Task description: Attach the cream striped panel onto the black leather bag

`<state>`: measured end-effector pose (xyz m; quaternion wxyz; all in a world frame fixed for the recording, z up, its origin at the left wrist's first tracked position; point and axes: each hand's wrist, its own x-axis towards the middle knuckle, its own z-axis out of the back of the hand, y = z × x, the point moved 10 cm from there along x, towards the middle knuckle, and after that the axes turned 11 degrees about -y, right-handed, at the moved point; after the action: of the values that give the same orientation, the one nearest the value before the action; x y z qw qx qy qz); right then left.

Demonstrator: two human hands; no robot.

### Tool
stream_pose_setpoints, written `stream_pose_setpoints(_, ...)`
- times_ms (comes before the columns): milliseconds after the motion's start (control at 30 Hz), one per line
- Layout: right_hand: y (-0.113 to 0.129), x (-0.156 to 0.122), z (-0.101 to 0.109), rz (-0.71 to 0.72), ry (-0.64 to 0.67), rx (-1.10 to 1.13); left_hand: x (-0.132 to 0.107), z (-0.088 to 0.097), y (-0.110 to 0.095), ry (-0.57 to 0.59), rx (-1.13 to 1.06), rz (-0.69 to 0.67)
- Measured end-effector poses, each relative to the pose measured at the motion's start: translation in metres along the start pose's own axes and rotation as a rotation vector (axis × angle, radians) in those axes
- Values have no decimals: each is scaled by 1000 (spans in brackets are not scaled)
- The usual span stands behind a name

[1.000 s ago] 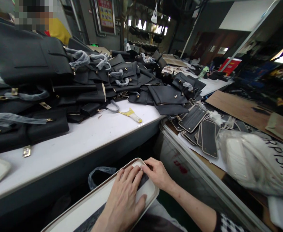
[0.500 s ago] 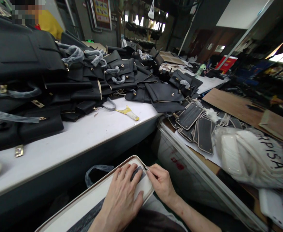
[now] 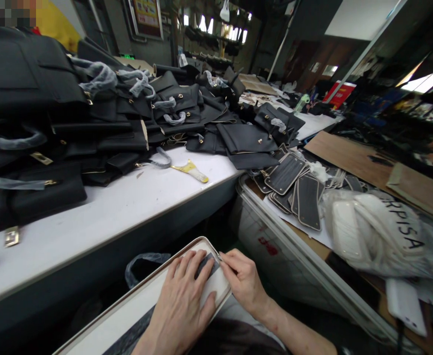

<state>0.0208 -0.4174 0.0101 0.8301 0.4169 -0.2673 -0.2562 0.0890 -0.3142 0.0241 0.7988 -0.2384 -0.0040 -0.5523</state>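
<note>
A white bag (image 3: 124, 315) with a brown-lined zipped rim lies slanted in front of me, its rounded corner pointing away. Flat on its pale face rests my left hand (image 3: 185, 296), fingers stretched and slightly spread, partly over a dark grey strip. At the far right corner my right hand (image 3: 244, 281) pinches a small metal zipper pull (image 3: 219, 256) between thumb and forefinger. Most of the pull is hidden by the fingertips. Beside the bag's left edge, a plastic-wrapped handle loop (image 3: 129, 271) sticks up from the dark space below.
Black bags (image 3: 187, 108) with wrapped handles are heaped on the white table (image 3: 153, 197). A yellow-handled tool (image 3: 192, 170) lies near its edge. To the right are stacked dark panels (image 3: 308, 202), a clear plastic sack (image 3: 379, 231) and a white phone-like object (image 3: 405, 305). A person in yellow stands far left.
My right hand has shifted slightly along the bag's rim with the zipper pull. My left hand stays flat on the bag. The surroundings have slid a little left in view.
</note>
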Motion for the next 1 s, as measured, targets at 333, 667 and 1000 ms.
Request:
stream_pose_setpoints(333,12,-2,-6,112,76,-124,-1,1,-5,5,42,-56)
stream_pose_setpoints(667,33,-10,-36,473,338,-631,0,-3,2,28,-44,61)
stream_pose_setpoints(1000,45,-12,-38,471,362,-529,-1,3,-1,-3,-30,19)
